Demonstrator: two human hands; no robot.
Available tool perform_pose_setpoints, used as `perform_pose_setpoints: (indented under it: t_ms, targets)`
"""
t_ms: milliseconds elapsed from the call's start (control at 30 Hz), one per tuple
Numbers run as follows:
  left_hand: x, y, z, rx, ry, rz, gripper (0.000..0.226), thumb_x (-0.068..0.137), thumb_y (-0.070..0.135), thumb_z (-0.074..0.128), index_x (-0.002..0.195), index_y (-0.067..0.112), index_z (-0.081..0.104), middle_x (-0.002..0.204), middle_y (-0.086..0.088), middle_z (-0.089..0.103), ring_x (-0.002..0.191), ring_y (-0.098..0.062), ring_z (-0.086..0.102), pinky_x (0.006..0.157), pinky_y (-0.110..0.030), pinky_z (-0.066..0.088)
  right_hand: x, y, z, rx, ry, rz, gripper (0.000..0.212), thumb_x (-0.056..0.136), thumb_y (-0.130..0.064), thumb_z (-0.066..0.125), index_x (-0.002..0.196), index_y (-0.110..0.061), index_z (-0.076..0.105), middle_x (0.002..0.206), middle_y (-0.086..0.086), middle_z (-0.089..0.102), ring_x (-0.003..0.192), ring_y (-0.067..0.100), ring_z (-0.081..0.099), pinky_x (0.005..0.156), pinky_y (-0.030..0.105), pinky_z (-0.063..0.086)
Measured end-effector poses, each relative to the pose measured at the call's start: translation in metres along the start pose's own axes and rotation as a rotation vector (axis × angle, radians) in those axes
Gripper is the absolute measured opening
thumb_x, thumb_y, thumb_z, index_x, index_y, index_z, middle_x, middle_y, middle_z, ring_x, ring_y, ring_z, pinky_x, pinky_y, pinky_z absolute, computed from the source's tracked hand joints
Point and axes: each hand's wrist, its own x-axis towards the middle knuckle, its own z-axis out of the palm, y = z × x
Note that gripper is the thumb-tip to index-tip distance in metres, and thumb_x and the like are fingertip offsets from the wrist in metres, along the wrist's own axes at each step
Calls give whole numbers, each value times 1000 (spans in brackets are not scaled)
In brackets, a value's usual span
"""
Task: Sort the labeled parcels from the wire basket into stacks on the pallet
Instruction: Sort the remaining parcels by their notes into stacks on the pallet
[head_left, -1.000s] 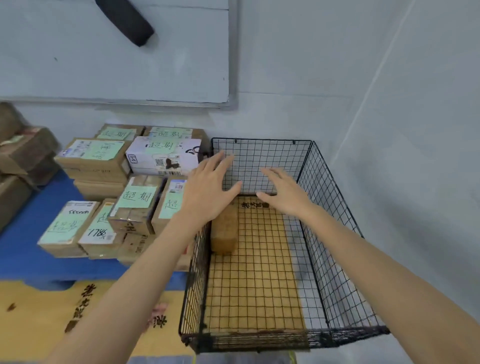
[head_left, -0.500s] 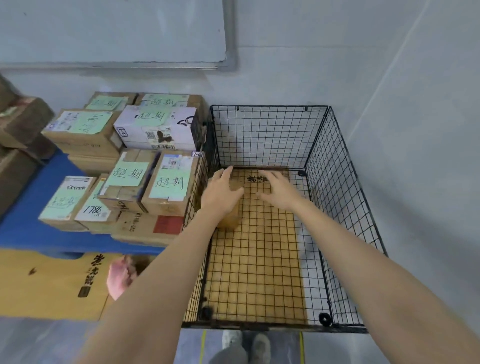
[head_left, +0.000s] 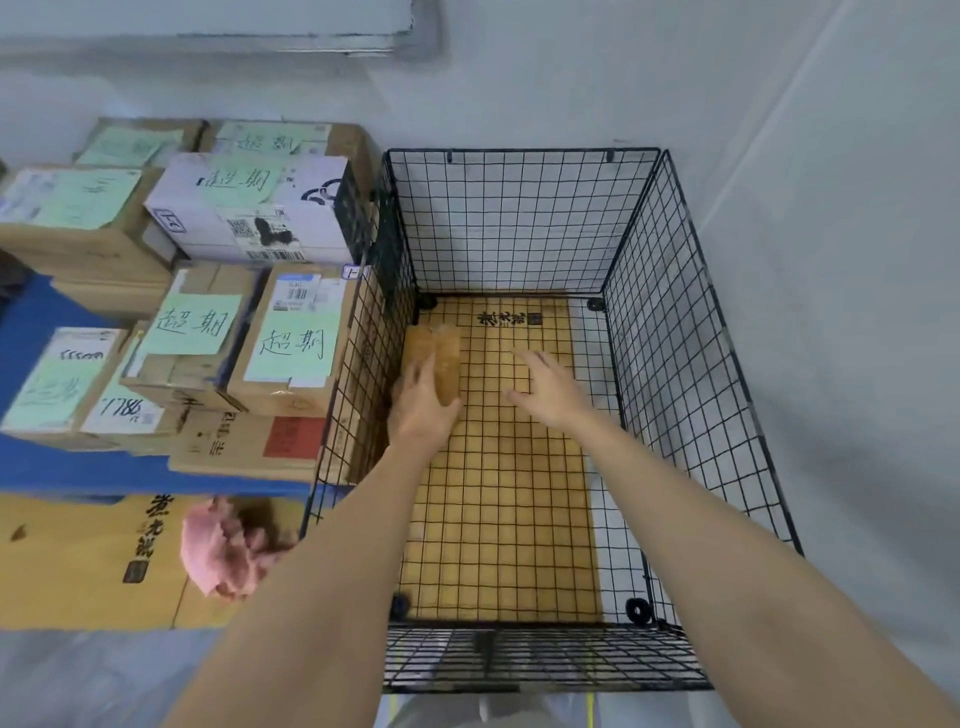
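The wire basket (head_left: 675, 364) holds one thing: a small brown parcel (head_left: 439, 348), which lies against the basket's left wall near the far corner, on the cardboard liner (head_left: 498, 493) that covers the mesh floor. No label shows on its upper face, probably because it is turned away or under the hand.

The left hand (head_left: 423, 410) lies on the parcel's near end, with fairly straight fingers along the top and the thumb by the right side. It touches but does not grip, and seems placed to draw the parcel off the wall. The right hand (head_left: 550, 392) hovers wide open and empty over the liner, just beside the parcel, likely ready to take its free side.

The blue pallet (head_left: 78, 470) sits hard against the basket's left side, so each lift is short. Its stacked parcels (head_left: 208, 384) lie label up, presumably so the sorting can be read.

- The green labels (head_left: 291, 348) bear the handwritten "超期".
- The same words show on the white carton (head_left: 249, 228).
- A white label (head_left: 122, 410), read upside down, seems to say "1786".
- Black characters are printed on the liner's far end and on a flat cardboard sheet (head_left: 78, 571) on the floor, but they are too blurred to read surely.
- Other writing is too small to read.

A pink lumpy thing (head_left: 223, 545) rests on that sheet, and I cannot tell what it is.
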Motion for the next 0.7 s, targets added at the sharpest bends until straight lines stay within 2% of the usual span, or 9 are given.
perform_pose_setpoints:
  t_ms: [233,400,500,633,700]
  targets:
    - [7,2,10,-42,49,49,70,87,19,70,148,20,35,150,-4,36,133,-30,33,102,-42,43,11,6,6,24,-25,16,73,94,-41,62,156,-27,25,160,8,29,146,31,28,115,50,30]
    - [14,0,15,-177,37,-2,78,85,16,74,151,18,32,156,-6,25,132,-29,46,104,-41,47,19,6,14,18,-105,22,75,95,-41,62,157,-27,21,164,9,19,150,31,19,117,52,25]
    - [19,-1,16,-231,38,-26,83,84,17,75,152,22,28,160,-9,18,135,-31,42,103,-43,44,23,4,20,31,-138,1,75,95,-38,63,156,-28,21,162,7,24,147,31,27,113,52,32]
    - [22,-5,20,-285,30,-50,88,82,26,78,152,20,27,148,-10,42,132,-29,46,105,-50,44,30,5,29,118,-184,-32,79,93,-32,66,156,-33,19,161,4,28,146,29,31,115,51,33]
    - [21,-3,19,-309,26,-55,86,82,25,79,151,18,29,145,-10,45,131,-28,46,106,-49,43,33,6,34,164,-209,-44,80,93,-26,68,156,-32,20,160,3,33,145,25,33,116,50,32]
